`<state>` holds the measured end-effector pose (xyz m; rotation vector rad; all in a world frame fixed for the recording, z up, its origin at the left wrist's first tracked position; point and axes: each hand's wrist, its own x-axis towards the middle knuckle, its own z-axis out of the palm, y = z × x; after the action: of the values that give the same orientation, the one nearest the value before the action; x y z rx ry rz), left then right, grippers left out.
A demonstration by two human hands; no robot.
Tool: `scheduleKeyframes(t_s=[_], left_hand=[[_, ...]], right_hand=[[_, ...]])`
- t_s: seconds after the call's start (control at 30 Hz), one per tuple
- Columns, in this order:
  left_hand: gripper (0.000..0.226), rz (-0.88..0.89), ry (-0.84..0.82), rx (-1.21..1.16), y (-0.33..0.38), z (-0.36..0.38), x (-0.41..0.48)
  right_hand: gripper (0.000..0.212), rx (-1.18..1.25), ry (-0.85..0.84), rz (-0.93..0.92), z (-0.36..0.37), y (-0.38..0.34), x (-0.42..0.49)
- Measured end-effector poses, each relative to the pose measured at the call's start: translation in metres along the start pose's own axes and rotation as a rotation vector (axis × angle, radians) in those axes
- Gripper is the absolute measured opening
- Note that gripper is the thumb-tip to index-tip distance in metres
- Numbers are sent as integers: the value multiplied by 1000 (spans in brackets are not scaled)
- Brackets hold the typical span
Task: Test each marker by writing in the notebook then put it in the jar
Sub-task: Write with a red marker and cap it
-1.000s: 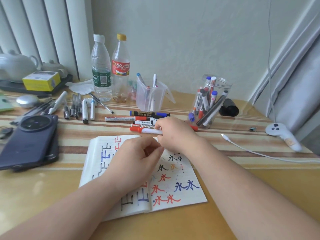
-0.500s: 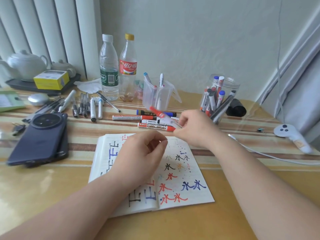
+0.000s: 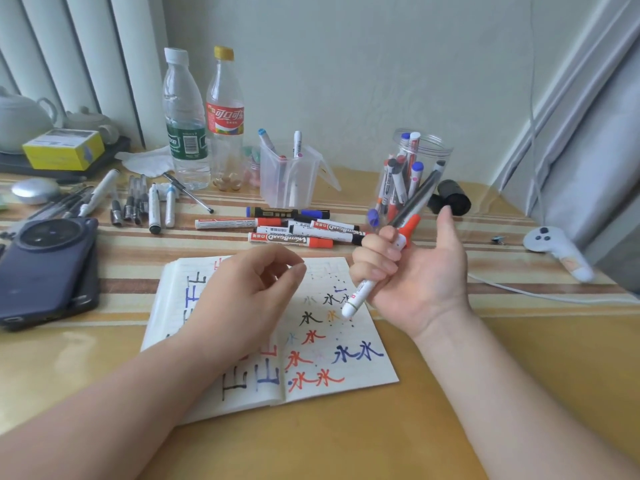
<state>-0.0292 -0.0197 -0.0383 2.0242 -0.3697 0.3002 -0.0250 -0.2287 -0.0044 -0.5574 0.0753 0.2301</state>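
Compared with half a second ago, the right hand (image 3: 415, 271) is now turning palm-up and holding the marker (image 3: 360, 296) clear of the loose markers (image 3: 294, 233), above the right page of the notebook (image 3: 363, 362); its fingers (image 3: 375, 251) are curling round the barrel, thumb standing free. The marker is showing a white printed barrel, its orange-red cap on and pointing toward the jar (image 3: 426, 157). The left hand (image 3: 249, 292) is remaining over the left page, loosely curled, holding nothing.

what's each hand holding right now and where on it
The right hand grips a white marker round the middle of its barrel, orange cap on and pointing up. The left hand holds nothing and lies over the notebook.
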Motion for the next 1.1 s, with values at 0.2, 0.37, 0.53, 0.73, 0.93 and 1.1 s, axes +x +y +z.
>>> scheduleKeyframes(t_s=[0.2, 0.37, 0.53, 0.73, 0.93, 1.1], left_hand=[[5, 2, -28, -4, 1, 2, -1], [5, 16, -43, 6, 1, 1, -2], [5, 7, -75, 14, 1, 0, -3], [9, 40, -193, 0, 3, -2, -3], [50, 28, -521, -141, 7, -6, -7], [73, 35, -589, -117, 7, -7, -6]], right_hand=[[33, 32, 17, -72, -4, 2, -2], [19, -25, 50, -88, -1, 5, -5], [40, -70, 2, -34, 1, 9, -8], [44, -301, 131, 133, 4, -6, -17], [72, -850, 67, 112, 6, -24, -38], [46, -828, -14, 123, -15, -20, -61]])
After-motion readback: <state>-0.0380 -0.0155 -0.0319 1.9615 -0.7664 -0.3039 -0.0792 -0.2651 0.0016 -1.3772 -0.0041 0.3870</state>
